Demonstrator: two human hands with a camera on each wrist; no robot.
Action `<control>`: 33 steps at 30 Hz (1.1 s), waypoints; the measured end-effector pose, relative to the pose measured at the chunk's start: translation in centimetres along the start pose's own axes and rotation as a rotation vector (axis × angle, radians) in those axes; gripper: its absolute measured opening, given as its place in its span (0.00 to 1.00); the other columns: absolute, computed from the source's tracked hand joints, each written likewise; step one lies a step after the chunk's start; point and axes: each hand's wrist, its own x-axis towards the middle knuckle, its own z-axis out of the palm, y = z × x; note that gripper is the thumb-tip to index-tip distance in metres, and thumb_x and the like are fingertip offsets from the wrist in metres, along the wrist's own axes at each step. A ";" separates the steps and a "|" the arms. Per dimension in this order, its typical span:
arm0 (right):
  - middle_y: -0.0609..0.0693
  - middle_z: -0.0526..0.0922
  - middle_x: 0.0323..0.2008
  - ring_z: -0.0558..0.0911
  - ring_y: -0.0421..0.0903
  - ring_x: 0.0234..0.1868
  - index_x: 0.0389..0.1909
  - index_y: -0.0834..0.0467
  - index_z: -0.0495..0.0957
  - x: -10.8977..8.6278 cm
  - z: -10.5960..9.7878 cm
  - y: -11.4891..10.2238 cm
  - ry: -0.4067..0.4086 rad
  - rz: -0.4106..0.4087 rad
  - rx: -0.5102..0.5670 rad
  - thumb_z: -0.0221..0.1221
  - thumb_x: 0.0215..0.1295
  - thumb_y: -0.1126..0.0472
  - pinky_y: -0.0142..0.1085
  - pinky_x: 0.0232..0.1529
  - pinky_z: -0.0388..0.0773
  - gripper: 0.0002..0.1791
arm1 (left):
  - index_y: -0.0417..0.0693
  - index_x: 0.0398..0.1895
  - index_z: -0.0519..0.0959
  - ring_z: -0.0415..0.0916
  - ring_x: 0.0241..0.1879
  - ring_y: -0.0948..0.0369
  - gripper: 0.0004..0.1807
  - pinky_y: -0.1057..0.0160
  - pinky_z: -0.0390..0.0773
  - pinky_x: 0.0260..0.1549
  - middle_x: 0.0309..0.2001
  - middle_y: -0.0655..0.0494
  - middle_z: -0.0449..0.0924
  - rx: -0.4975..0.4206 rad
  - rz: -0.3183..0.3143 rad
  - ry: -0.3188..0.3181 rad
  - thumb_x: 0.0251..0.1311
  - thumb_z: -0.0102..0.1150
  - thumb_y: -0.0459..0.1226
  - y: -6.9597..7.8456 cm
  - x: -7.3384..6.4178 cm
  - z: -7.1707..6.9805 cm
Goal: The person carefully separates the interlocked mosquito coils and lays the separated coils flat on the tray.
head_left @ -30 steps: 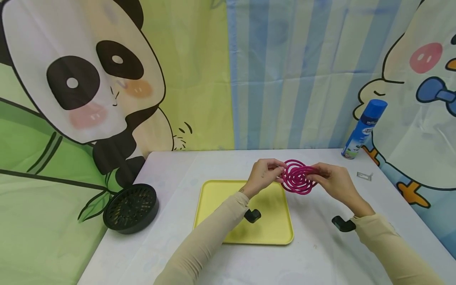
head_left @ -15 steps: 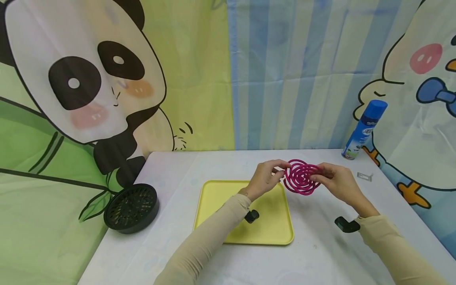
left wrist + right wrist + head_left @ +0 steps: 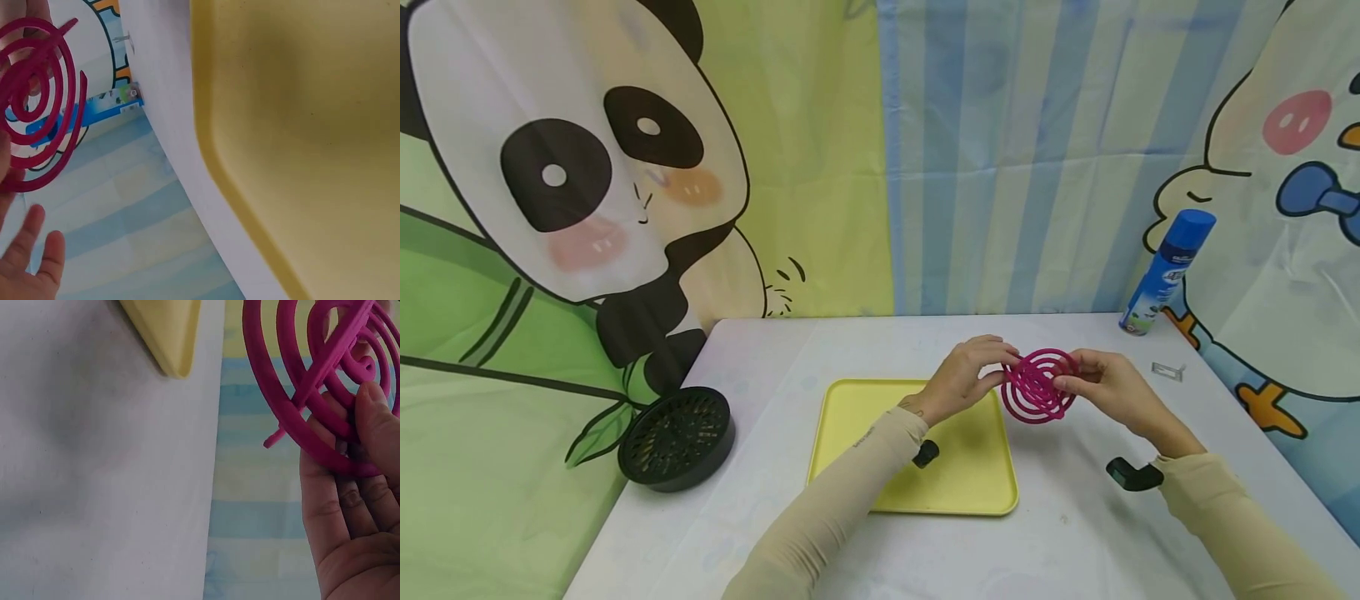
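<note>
Hanging across the far side of your scene, a cartoon-printed curtain (image 3: 820, 167) is rising behind the white table (image 3: 760, 467). A yellow tray (image 3: 970, 475) is lying around the table's middle, and your left sleeve (image 3: 850, 492) is crossing in front of it. Over at the table's left edge, a round black dish with a slotted top (image 3: 676, 437) is sitting, while a blue spray can (image 3: 1167, 273) is standing at the far right. Your right hand (image 3: 1112, 383) is gripping the magenta coil (image 3: 1036, 387), thumb in front and fingers behind; your left hand (image 3: 958, 379) is pinching its left edge. You're holding that coil above the table, just right of the tray's far right corner. A small metal piece (image 3: 1168, 372) is lying near the right edge.
</note>
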 end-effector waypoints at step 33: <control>0.43 0.87 0.48 0.87 0.40 0.47 0.57 0.51 0.75 0.2 0.4 -0.1 -0.247 -0.022 0.608 0.56 0.74 0.67 0.32 0.50 0.84 0.15 | 0.40 0.49 0.84 0.83 0.37 0.70 0.09 0.71 0.85 0.40 0.42 0.50 0.88 -0.541 -0.267 -0.139 0.70 0.59 0.30 2.1 1.0 -1.0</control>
